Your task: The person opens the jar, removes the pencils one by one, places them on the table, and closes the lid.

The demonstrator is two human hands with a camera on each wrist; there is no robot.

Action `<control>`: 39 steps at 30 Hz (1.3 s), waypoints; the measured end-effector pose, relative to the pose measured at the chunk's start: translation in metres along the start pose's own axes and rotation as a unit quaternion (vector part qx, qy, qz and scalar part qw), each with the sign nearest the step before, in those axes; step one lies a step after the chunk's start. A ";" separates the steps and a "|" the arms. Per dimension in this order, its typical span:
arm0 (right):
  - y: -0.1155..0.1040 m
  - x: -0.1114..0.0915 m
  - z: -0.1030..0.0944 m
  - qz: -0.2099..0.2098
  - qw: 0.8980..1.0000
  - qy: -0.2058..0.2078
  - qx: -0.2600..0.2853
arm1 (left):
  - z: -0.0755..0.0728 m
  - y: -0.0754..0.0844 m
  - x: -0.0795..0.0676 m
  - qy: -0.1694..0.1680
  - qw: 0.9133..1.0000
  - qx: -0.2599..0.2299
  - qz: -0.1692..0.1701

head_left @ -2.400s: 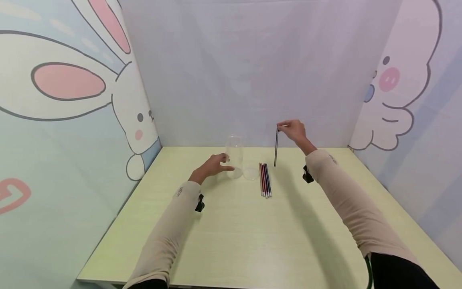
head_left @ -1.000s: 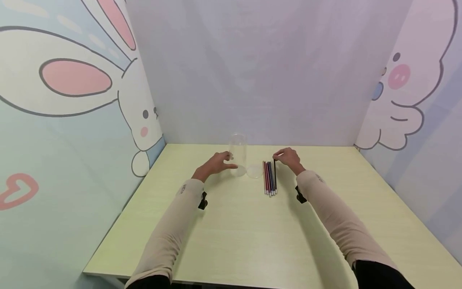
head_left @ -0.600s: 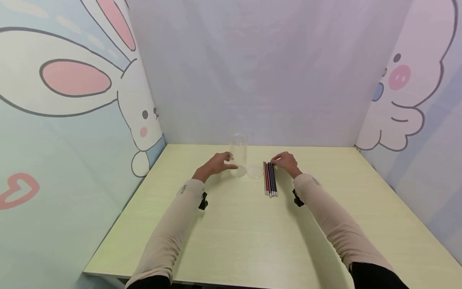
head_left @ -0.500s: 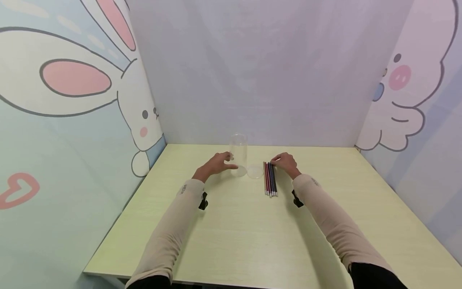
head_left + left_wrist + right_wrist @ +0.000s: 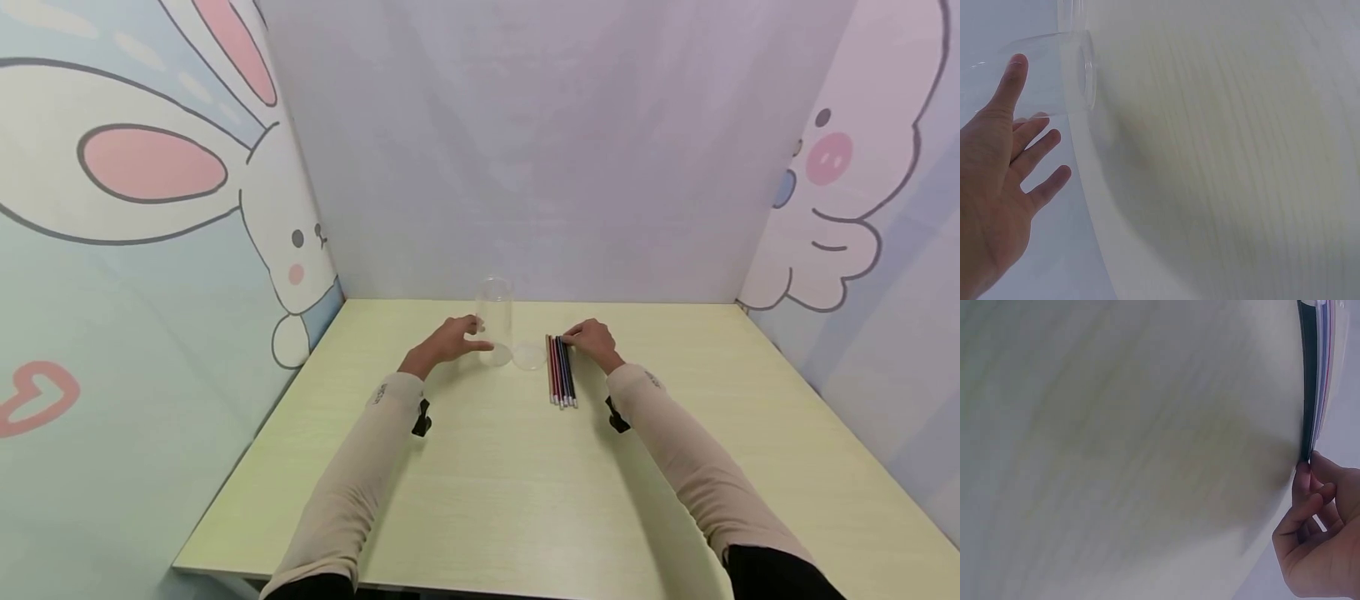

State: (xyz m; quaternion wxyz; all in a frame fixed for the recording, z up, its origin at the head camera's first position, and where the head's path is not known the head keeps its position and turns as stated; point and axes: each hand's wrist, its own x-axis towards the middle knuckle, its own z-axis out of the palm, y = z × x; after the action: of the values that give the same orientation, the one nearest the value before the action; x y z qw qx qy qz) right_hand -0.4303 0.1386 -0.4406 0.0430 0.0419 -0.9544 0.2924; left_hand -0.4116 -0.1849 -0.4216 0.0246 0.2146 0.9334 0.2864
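Observation:
My left hand [image 5: 452, 337] holds a clear cylindrical container [image 5: 496, 304] at its left side, the thumb in front and the fingers partly hidden behind its wall. The container stands upright with nothing visible inside; the left wrist view shows the thumb over its clear wall. My right hand [image 5: 592, 337] pinches the far end of a black pencil [image 5: 1309, 381] between thumb and fingertips. That pencil lies at the right of a row of several pencils [image 5: 556, 375], red to dark, side by side with pale ends toward me.
A clear round disc, like a lid [image 5: 529, 357], lies between the container and the pencils. The pale wooden table [image 5: 480, 500] meets a plain back wall [image 5: 540, 167], with cartoon-printed panels [image 5: 150, 333] at the sides.
My right hand has lowered the upright black pencil to the table, laid it along the row's right side, and shifted slightly left against the others. The left hand stays at the container.

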 end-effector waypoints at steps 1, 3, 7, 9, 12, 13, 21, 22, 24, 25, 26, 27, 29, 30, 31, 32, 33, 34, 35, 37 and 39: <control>0.000 -0.001 0.000 -0.001 1.000 -0.001 0.000 | 0.000 0.000 0.000 -0.001 1.000 0.000 0.000; 0.000 -0.001 0.000 0.001 1.000 -0.002 0.004 | 0.000 0.000 -0.001 -0.003 1.000 0.001 0.001; -0.001 -0.001 0.000 -0.002 1.000 0.003 0.009 | -0.001 0.001 -0.002 -0.003 1.000 0.001 0.005; 0.001 0.000 0.000 -0.013 1.000 0.004 0.006 | -0.002 0.001 -0.003 -0.002 1.000 -0.001 0.007; 0.004 0.005 0.003 -0.039 0.999 0.005 0.005 | -0.002 0.001 -0.004 -0.002 1.000 -0.001 0.010; 0.005 0.007 0.004 -0.049 0.999 0.005 0.006 | -0.002 0.000 -0.004 -0.003 1.000 -0.002 0.010; 0.002 0.014 0.007 -0.151 0.988 -0.015 0.024 | -0.003 -0.001 -0.004 0.001 1.000 -0.005 0.009; 0.000 0.013 0.008 -0.163 0.986 -0.021 0.018 | -0.003 -0.001 -0.004 0.001 1.000 -0.007 0.007; -0.005 0.011 0.008 -0.182 0.983 -0.040 0.007 | -0.002 -0.001 -0.004 0.000 1.000 -0.009 0.005; -0.007 0.010 0.009 -0.186 0.981 -0.050 -0.002 | -0.002 -0.001 -0.004 0.000 1.000 -0.010 0.004; -0.010 0.009 0.010 -0.191 0.980 -0.060 -0.014 | -0.002 -0.001 -0.004 0.000 1.000 -0.010 0.003; -0.012 0.007 0.011 -0.196 0.978 -0.070 -0.026 | -0.002 -0.001 -0.005 0.000 1.000 -0.010 0.003; -0.018 0.005 0.013 -0.196 0.975 -0.092 -0.052 | -0.001 -0.001 -0.005 0.001 1.000 -0.009 0.002; -0.021 0.004 0.014 -0.196 0.973 -0.100 -0.070 | -0.001 -0.001 -0.005 0.001 1.000 -0.009 0.002; -0.025 0.004 0.015 -0.198 0.971 -0.104 -0.087 | -0.002 -0.001 -0.005 0.002 1.000 -0.009 0.003; -0.028 0.003 0.016 -0.200 0.968 -0.109 -0.102 | -0.002 0.000 -0.005 0.003 1.000 -0.009 0.003; -0.031 0.003 0.016 -0.200 0.967 -0.113 -0.114 | -0.002 0.000 -0.004 0.004 1.000 -0.009 0.003; -0.033 0.002 0.017 -0.199 0.965 -0.114 -0.123 | -0.002 0.000 -0.004 0.005 1.000 -0.011 0.003; -0.035 0.002 0.018 -0.199 0.965 -0.113 -0.130 | -0.002 0.000 -0.004 0.005 1.000 -0.013 0.003; -0.038 0.000 0.020 -0.199 0.964 -0.106 -0.138 | -0.002 0.000 -0.003 0.006 1.000 -0.018 0.004; -0.038 -0.001 0.022 -0.196 0.966 -0.104 -0.136 | -0.002 -0.001 -0.003 0.006 1.000 -0.021 0.004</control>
State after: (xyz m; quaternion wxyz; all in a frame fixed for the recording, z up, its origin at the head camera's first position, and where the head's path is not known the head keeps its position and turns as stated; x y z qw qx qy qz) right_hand -0.4270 0.0954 -0.4377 0.0055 0.2516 -0.9576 0.1399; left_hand -0.4097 -0.1872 -0.4208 0.0227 0.2163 0.9266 0.3068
